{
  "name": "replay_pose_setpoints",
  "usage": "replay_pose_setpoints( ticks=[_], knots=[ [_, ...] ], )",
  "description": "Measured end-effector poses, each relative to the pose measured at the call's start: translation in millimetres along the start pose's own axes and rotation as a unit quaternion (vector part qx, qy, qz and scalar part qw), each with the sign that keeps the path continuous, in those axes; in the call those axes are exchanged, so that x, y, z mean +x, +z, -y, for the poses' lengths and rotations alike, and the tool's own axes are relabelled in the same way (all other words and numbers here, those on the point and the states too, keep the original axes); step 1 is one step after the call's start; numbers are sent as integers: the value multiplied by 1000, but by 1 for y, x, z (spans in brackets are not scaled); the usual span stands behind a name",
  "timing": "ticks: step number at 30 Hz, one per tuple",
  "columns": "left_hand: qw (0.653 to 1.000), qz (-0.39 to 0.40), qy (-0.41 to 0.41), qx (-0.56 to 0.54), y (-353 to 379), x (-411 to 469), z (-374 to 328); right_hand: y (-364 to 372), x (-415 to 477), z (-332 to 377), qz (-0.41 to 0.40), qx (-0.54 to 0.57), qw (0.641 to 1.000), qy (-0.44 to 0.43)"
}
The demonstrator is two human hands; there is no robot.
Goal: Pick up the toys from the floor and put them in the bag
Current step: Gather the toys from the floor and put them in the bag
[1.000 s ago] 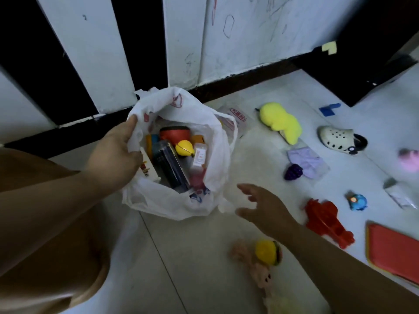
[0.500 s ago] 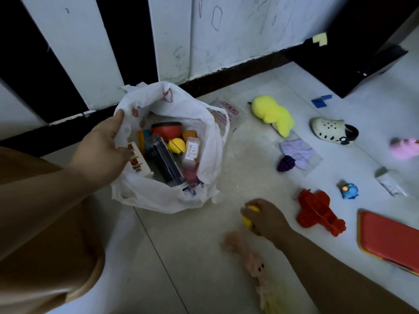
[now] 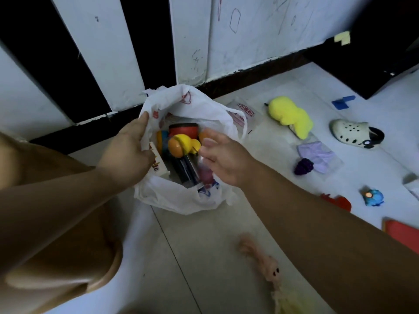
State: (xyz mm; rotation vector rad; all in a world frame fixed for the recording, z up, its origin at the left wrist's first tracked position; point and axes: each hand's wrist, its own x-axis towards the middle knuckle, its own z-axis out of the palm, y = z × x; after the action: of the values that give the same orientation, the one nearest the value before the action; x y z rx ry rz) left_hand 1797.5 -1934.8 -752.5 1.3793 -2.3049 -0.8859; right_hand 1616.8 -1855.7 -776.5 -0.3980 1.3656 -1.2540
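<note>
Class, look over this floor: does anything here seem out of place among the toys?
Yes. A white clog shoe lies among the scattered toys, right of the yellow plush. It is footwear, not a toy. The wall behind also bears scribbles.

Wall (image 3: 260,35): pale, marked with red and grey scribbles; alternates with black vertical panels (image 3: 149,41) to the left. Skirting (image 3: 249,74): dark band along the wall foot, white edge chipped in places. Floor (image 3: 199,252): light glossy tiles, a thin dark grout line running diagonally. Dark furniture (image 3: 383,44): black unit in the upper right corner, standing on the floor against the wall; a yellow sticky scrap (image 3: 342,38) beside its top edge. Light: dim, bluish, uneven.
</note>
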Motion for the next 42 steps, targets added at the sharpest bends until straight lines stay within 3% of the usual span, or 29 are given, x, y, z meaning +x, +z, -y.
replay_pose_setpoints(
  ticks=[3, 6, 10, 12, 14, 17, 22, 27, 31, 34, 37, 40, 42],
  knots=[
    [1000, -2, 2, 6, 0, 1, 2, -37, -41, -26, -56, -189, 980, -31],
    [1000, -6, 8, 18, 1, 2, 1, -83, -84, -65, -127, -426, 895, 32],
    [1000, -2, 0, 8, 2, 3, 0, -121, -131, -116, -89, -515, 832, 185],
    [1000, -2, -3, 9, 2, 2, 0, -128, -139, -140, -70, -580, 786, 204],
    [1000, -5, -3, 12, 3, 2, -1, -130, -139, -155, -69, -599, 772, 203],
    [1000, -8, -10, 13, 2, 2, -2, -131, -131, -161, -72, -592, 783, 175],
    [1000, -8, -4, 18, 1, -2, 1, -134, -114, -145, -74, -623, 769, 118],
    [1000, -7, -18, -9, 0, -1, 0, -118, -96, -83, -102, -610, 785, 11],
    [1000, -3, -14, -11, -1, 0, 2, -82, -76, -22, -183, -415, 887, -88],
    [1000, 2, -16, -23, -2, 0, 3, -51, -48, 9, -212, -227, 946, -96],
    [1000, -1, -8, -19, -4, 0, 4, -20, -11, 22, -218, -156, 960, -86],
    [1000, -4, -16, -16, -7, 0, 7, 9, 21, 27, -208, -204, 951, -105],
    [1000, -5, -14, -18, -10, 1, 10, 23, 35, 31, -146, -226, 958, -96]
  ],
)
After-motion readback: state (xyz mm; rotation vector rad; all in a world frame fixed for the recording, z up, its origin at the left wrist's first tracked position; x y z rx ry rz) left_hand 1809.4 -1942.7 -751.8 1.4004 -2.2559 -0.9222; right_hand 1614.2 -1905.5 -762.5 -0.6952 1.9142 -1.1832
